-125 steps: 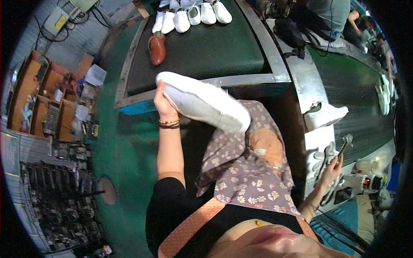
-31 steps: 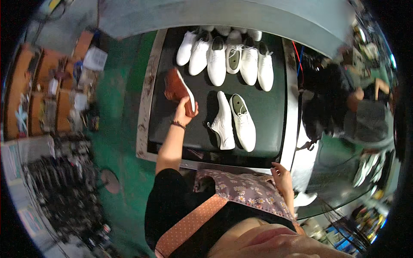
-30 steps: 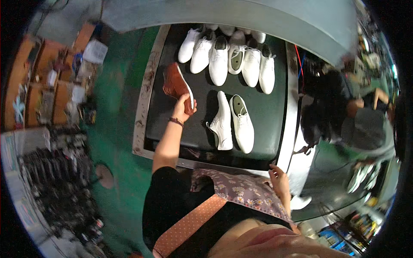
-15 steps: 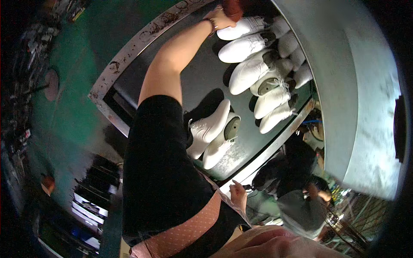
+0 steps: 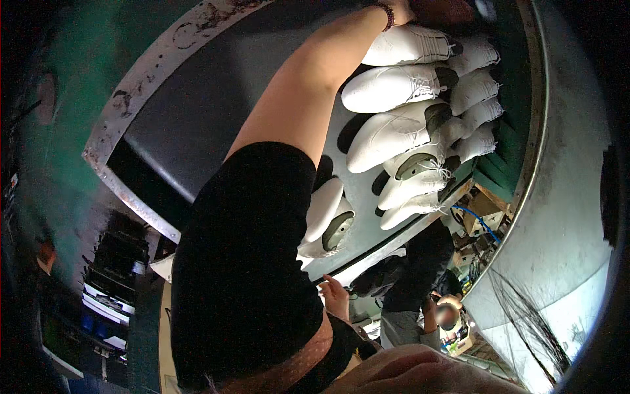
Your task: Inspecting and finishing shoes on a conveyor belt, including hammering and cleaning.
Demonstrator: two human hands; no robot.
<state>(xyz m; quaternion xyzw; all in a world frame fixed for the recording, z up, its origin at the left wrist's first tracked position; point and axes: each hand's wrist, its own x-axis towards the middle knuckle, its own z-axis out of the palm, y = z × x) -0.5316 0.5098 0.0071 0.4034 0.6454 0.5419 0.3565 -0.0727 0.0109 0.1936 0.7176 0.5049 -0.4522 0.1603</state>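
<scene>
At the top edge of the frame, the left hand is at a brown shoe; it is too dark and cut off there to tell whether the fingers grip it. White shoes stand in rows at upper right on the dark bench, two more white shoes at centre, partly behind the black sleeve. The right hand, lower centre, is loosely curled, seemingly around nothing.

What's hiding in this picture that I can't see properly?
All in the head view:
- Brown shoe: dim, cut off by the top edge.
- Left hand: fingers cut off there too, so its grip is unclear.
- White shoe: heel hidden by the black sleeve.
- Dark items, lower left: too dim and small.
</scene>
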